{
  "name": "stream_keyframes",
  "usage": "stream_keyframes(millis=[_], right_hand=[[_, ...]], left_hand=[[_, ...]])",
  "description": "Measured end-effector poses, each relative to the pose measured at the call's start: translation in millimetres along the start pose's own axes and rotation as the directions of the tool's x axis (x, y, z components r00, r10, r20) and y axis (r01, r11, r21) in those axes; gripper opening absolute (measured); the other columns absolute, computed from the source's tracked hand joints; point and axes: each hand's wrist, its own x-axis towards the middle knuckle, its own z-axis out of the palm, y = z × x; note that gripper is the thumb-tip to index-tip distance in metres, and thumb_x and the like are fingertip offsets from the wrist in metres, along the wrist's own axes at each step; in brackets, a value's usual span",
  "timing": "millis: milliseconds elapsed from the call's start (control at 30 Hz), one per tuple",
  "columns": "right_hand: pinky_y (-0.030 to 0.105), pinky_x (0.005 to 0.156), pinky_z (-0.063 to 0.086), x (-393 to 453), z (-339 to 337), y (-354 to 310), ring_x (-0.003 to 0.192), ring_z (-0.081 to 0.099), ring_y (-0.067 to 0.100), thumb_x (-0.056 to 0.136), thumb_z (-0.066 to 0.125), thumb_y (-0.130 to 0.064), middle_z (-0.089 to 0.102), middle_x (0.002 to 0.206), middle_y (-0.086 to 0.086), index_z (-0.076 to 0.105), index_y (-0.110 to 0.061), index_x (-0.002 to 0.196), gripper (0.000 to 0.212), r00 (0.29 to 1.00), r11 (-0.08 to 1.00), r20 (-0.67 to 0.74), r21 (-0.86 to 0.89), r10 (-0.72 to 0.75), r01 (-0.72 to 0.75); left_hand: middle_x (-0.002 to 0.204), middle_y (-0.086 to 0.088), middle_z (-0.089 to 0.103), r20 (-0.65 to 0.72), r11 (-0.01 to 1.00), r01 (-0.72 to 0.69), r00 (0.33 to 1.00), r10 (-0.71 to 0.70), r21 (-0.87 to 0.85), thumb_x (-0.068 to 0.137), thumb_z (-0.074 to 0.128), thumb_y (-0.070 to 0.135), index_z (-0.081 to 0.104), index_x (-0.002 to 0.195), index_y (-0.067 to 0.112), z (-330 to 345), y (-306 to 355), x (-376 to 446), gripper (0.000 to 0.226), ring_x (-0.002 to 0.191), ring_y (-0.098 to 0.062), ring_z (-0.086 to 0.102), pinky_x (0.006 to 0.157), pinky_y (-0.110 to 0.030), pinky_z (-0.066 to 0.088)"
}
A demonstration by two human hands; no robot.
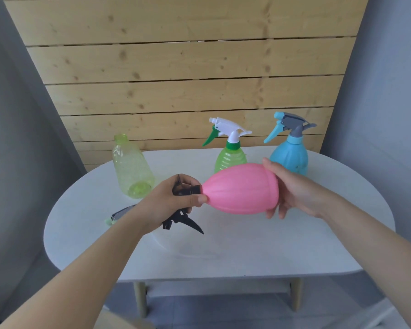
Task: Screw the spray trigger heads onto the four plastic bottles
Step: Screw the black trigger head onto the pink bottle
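Note:
A pink bottle (241, 188) lies sideways in the air above the white table (247, 252), neck to the left. My right hand (292, 188) grips its wide base. My left hand (171, 200) is closed around a black trigger head (184, 218) at the bottle's neck, its lever hanging down. A yellow-green bottle (132, 167) stands open-necked at the left. A green bottle (229, 156) with a white-and-green trigger head (226, 130) and a blue bottle (290, 155) with a grey-and-blue trigger head (287, 125) stand at the back.
A loose grey-and-light-green trigger head (119, 214) lies on the table at the left, partly behind my left forearm. A wooden slat wall rises behind the table. Grey curtains hang on both sides.

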Motion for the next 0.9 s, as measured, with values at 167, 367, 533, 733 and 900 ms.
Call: stream_keyframes(millis=[167, 367, 533, 733, 900], right_hand=[[0.029, 0.045, 0.049, 5.7, 7.2, 11.3, 0.065, 0.067, 0.028, 0.081, 0.009, -0.074, 0.071, 0.081, 0.015, 0.065, -0.017, 0.105, 0.084, 0.995, 0.995, -0.024, -0.023, 0.093, -0.093], [0.043, 0.076, 0.057, 6.2, -4.5, 5.9, 0.091, 0.061, 0.022, 0.081, 0.064, -0.03, 0.061, 0.109, 0.001, 0.058, -0.03, 0.12, 0.039, 0.984, 0.939, 0.111, 0.332, -0.139, 0.095], [0.03, 0.049, 0.05, 2.4, -2.2, 3.9, 0.06, 0.065, 0.028, 0.072, 0.049, -0.07, 0.067, 0.079, 0.014, 0.062, -0.021, 0.106, 0.061, 0.999, 1.0, 0.032, 0.0, -0.031, 0.031], [0.047, 0.082, 0.055, 8.5, 10.2, 10.0, 0.095, 0.059, 0.034, 0.086, 0.03, -0.059, 0.063, 0.116, 0.018, 0.06, -0.017, 0.117, 0.061, 0.999, 0.982, -0.007, 0.188, -0.034, 0.035], [0.039, 0.07, 0.056, 4.2, 1.3, 8.7, 0.098, 0.062, 0.028, 0.081, 0.066, -0.029, 0.054, 0.125, 0.009, 0.042, -0.041, 0.131, 0.057, 0.968, 0.959, 0.18, 0.252, -0.176, 0.128]], left_hand=[[0.064, 0.007, 0.068, 0.02, 1.0, -0.026, 0.999, 0.026, -0.003, 0.06, 0.084, 0.029, 0.063, 0.086, 0.02, 2.7, -3.1, 3.3, 0.035, 0.055, -0.011, 0.059, 0.039, -0.019, 0.041], [0.068, -0.002, 0.066, 0.044, 0.989, 0.081, 0.996, -0.076, -0.121, 0.063, 0.08, 0.029, 0.064, 0.085, 0.016, -3.8, -0.6, 8.5, 0.03, 0.057, -0.013, 0.056, 0.049, -0.022, 0.041], [0.071, 0.001, 0.069, 0.059, 0.996, 0.072, 0.996, -0.068, -0.061, 0.052, 0.085, 0.039, 0.061, 0.09, 0.02, -11.6, -3.0, 3.2, 0.049, 0.058, -0.013, 0.057, 0.051, -0.028, 0.034], [0.069, 0.002, 0.071, 0.053, 0.995, 0.093, 0.994, -0.091, -0.036, 0.05, 0.085, 0.039, 0.063, 0.088, 0.018, -12.9, -5.8, 3.9, 0.049, 0.058, -0.014, 0.058, 0.055, -0.031, 0.038], [0.068, 0.002, 0.072, 0.001, 0.992, 0.119, 0.993, -0.12, -0.031, 0.052, 0.086, 0.04, 0.06, 0.095, 0.01, -14.9, -4.9, 3.7, 0.059, 0.055, -0.009, 0.06, 0.048, -0.026, 0.038]])
